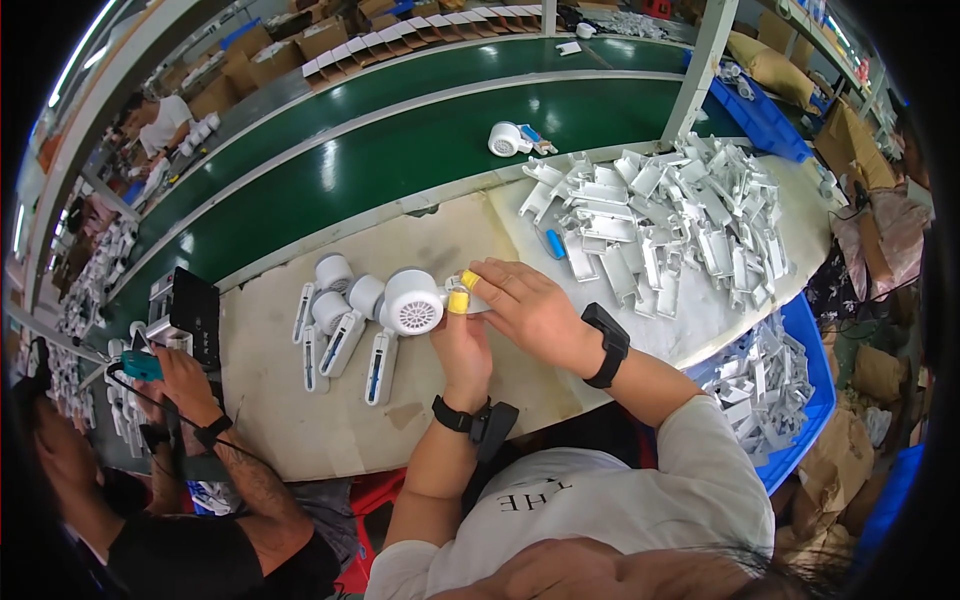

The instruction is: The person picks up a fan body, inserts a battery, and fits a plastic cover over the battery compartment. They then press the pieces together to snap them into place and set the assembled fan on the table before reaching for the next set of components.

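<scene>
A white handheld fan with a round grille (414, 308) is held between my two hands over the table. My left hand (464, 352) grips its handle end from below, fingers closed. From the right, my right hand (535, 312) closes on the same handle, its fingertips meeting my left thumb. Yellow covers wrap the left thumb tip and a right fingertip. Most of the handle is hidden by the fingers. Left of the hands lie several similar white fans (342, 345), handles pointing toward me. A blue cylindrical cell (555, 243) lies right of my hands, beside a pile of white plastic handle shells (680, 215).
A green conveyor (400, 150) runs behind the table, carrying a fan with its handle opened (512, 140). A blue bin of shells (800, 380) stands at my right. On the left, a co-worker's hand (185, 385) holds a teal tool (141, 365) near a black box (190, 315).
</scene>
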Demonstrator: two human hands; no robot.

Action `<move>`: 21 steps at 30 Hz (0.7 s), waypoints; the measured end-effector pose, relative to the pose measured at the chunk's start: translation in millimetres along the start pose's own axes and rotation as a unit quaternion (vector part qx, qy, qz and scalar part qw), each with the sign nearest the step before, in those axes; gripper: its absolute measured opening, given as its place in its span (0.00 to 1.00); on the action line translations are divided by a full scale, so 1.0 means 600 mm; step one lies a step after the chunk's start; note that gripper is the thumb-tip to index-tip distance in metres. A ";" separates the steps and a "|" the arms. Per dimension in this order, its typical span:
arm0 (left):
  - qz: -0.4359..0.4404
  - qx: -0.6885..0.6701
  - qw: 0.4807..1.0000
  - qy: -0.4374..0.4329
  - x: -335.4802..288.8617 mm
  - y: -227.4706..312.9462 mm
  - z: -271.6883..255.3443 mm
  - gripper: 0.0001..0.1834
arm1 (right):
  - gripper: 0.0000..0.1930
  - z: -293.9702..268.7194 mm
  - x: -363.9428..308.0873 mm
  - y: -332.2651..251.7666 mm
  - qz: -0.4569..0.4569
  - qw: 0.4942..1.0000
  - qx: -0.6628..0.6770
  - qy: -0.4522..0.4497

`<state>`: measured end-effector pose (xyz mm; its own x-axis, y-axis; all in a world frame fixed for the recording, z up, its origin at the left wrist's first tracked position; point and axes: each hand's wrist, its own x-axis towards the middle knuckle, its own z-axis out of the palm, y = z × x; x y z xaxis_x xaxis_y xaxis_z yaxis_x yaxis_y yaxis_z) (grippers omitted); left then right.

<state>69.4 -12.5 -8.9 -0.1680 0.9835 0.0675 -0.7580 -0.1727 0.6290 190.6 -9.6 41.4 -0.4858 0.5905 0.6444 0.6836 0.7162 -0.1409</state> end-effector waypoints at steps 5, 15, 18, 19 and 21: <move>0.071 0.044 0.995 -0.051 -0.001 0.038 0.005 0.15 | 0.22 -0.010 -0.019 0.021 0.148 0.967 0.197 0.063; -0.015 -0.019 0.999 0.028 0.010 0.036 0.002 0.17 | 0.23 0.014 -0.024 0.020 0.413 0.795 0.433 -0.102; 0.000 -0.028 0.999 0.023 0.012 0.040 0.003 0.16 | 0.21 0.015 -0.020 0.012 0.365 0.833 0.411 -0.061; -0.005 -0.035 0.999 0.010 0.010 0.045 0.005 0.16 | 0.20 0.014 -0.019 0.009 0.331 0.859 0.389 -0.033; -0.012 -0.042 0.999 -0.004 0.009 0.051 0.003 0.17 | 0.19 0.014 -0.020 0.006 0.285 0.885 0.367 -0.018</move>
<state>46.5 -12.4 12.2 -0.1447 0.9876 0.0607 -0.8119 -0.1536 0.5632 194.5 -10.8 27.0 -0.2029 0.9357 0.2887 0.2911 0.3392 -0.8946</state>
